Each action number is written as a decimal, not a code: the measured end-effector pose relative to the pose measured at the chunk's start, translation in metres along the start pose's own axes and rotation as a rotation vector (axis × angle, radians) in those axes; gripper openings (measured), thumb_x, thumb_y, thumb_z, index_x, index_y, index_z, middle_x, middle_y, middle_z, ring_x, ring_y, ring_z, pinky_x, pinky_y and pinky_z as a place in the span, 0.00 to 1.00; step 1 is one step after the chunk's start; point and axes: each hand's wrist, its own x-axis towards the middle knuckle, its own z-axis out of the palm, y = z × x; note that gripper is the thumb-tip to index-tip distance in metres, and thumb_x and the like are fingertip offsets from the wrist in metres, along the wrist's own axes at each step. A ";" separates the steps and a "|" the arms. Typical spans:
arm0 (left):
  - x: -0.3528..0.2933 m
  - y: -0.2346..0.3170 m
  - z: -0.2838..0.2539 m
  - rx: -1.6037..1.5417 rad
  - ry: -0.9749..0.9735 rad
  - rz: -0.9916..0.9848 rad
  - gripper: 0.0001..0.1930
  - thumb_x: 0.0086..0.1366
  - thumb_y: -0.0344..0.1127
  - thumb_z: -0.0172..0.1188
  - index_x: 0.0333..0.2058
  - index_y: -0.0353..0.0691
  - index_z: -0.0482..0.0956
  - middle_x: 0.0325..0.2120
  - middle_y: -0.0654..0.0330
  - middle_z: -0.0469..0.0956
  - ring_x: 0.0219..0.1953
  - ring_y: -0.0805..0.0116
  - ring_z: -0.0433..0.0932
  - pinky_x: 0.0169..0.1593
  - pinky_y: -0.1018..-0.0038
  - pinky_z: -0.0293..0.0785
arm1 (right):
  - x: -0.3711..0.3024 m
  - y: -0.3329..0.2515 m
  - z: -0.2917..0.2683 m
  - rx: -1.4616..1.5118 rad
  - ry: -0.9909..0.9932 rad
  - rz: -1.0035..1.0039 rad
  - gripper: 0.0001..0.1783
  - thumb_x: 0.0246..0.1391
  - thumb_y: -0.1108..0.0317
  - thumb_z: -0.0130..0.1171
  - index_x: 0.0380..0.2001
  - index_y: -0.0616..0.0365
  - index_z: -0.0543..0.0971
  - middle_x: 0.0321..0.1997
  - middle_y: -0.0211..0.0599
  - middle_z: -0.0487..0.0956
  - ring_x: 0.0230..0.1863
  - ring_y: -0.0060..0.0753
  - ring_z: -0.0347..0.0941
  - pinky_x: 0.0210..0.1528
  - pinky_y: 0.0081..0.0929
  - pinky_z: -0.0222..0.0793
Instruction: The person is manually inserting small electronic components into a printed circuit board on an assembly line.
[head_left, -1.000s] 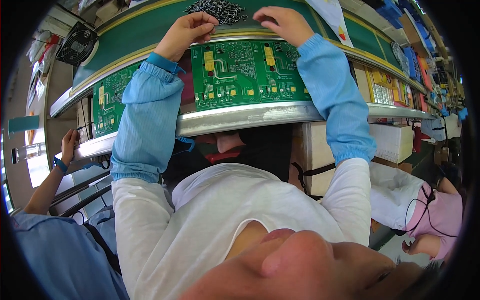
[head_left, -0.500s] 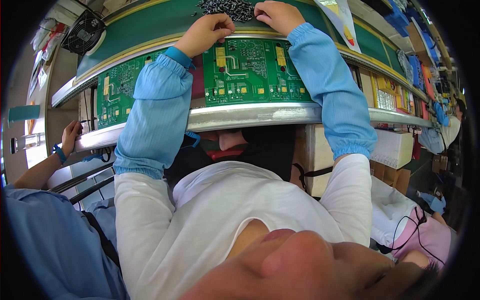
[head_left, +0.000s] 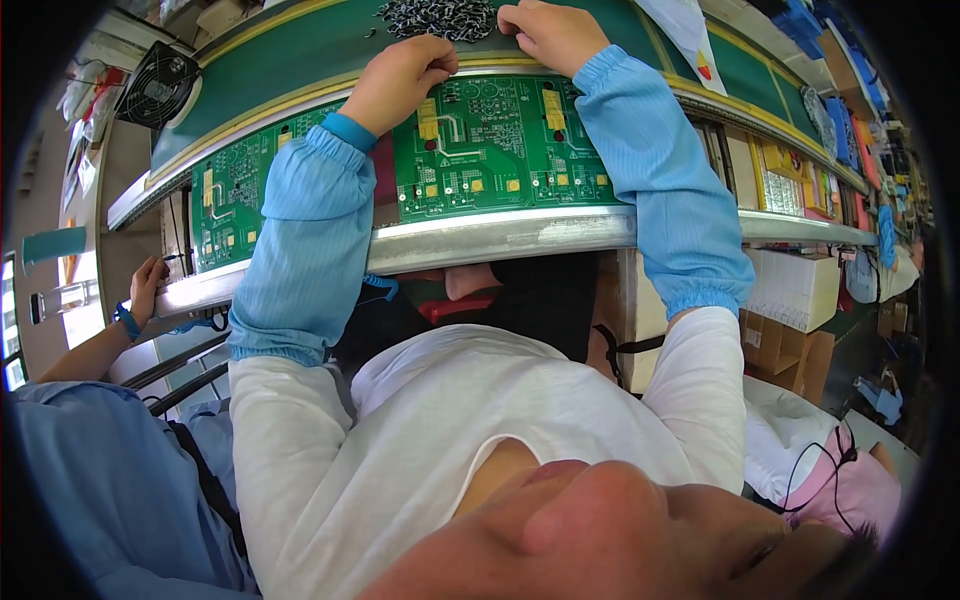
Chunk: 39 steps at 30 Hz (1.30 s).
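A green desk (head_left: 290, 62) bends across the far side, with a small black-and-silver parts heap (head_left: 440, 20) lying at twelve o'clock. Just nearer, a green circuit board (head_left: 480, 150) sits behind the near metal rail (head_left: 500, 232). Since a second ago the right hand (head_left: 560, 38) has closed in on the heap's three o'clock edge, which seems to bring parts within reach; its fingers are curled, but their gap and any hold cannot be told. The left hand (head_left: 395, 80) is at the board's eleven o'clock edge, fingers drawn close, anything between them hidden.
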 end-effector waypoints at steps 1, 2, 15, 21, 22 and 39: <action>0.000 0.002 0.000 0.000 -0.006 0.001 0.07 0.60 0.25 0.60 0.38 0.37 0.78 0.34 0.53 0.79 0.37 0.54 0.79 0.42 0.65 0.75 | 0.000 0.000 -0.002 0.003 0.002 0.006 0.05 0.56 0.68 0.52 0.32 0.49 0.78 0.32 0.42 0.78 0.35 0.51 0.77 0.36 0.45 0.72; 0.000 0.003 0.000 0.045 -0.012 0.000 0.07 0.60 0.25 0.60 0.38 0.37 0.78 0.34 0.54 0.78 0.38 0.52 0.79 0.42 0.64 0.75 | -0.001 0.000 -0.004 -0.005 -0.019 0.016 0.06 0.57 0.69 0.51 0.32 0.48 0.79 0.33 0.42 0.78 0.35 0.51 0.77 0.36 0.45 0.72; 0.003 0.011 -0.001 0.193 -0.069 0.070 0.06 0.61 0.26 0.60 0.37 0.39 0.77 0.35 0.55 0.77 0.40 0.49 0.78 0.41 0.60 0.74 | -0.005 0.034 -0.017 0.047 -0.007 0.005 0.05 0.56 0.66 0.55 0.33 0.50 0.79 0.34 0.41 0.77 0.40 0.49 0.77 0.41 0.43 0.72; 0.005 0.016 -0.001 0.249 -0.111 0.100 0.06 0.62 0.25 0.59 0.38 0.37 0.77 0.35 0.54 0.75 0.38 0.50 0.77 0.41 0.64 0.74 | -0.006 0.039 -0.019 0.086 -0.016 -0.021 0.05 0.54 0.66 0.56 0.33 0.51 0.80 0.34 0.41 0.78 0.40 0.49 0.77 0.41 0.42 0.72; 0.005 0.015 -0.001 0.250 -0.112 0.100 0.06 0.62 0.25 0.59 0.38 0.37 0.77 0.35 0.54 0.75 0.38 0.50 0.77 0.41 0.64 0.74 | -0.006 0.039 -0.020 0.086 -0.015 -0.020 0.05 0.54 0.66 0.56 0.33 0.51 0.80 0.34 0.41 0.78 0.40 0.49 0.77 0.41 0.42 0.72; 0.003 0.012 -0.002 0.283 -0.113 0.122 0.06 0.61 0.26 0.61 0.38 0.38 0.80 0.34 0.56 0.77 0.37 0.52 0.79 0.41 0.65 0.75 | -0.001 0.049 -0.001 0.331 -0.141 -0.045 0.07 0.50 0.69 0.59 0.33 0.54 0.82 0.35 0.41 0.83 0.39 0.46 0.79 0.42 0.39 0.74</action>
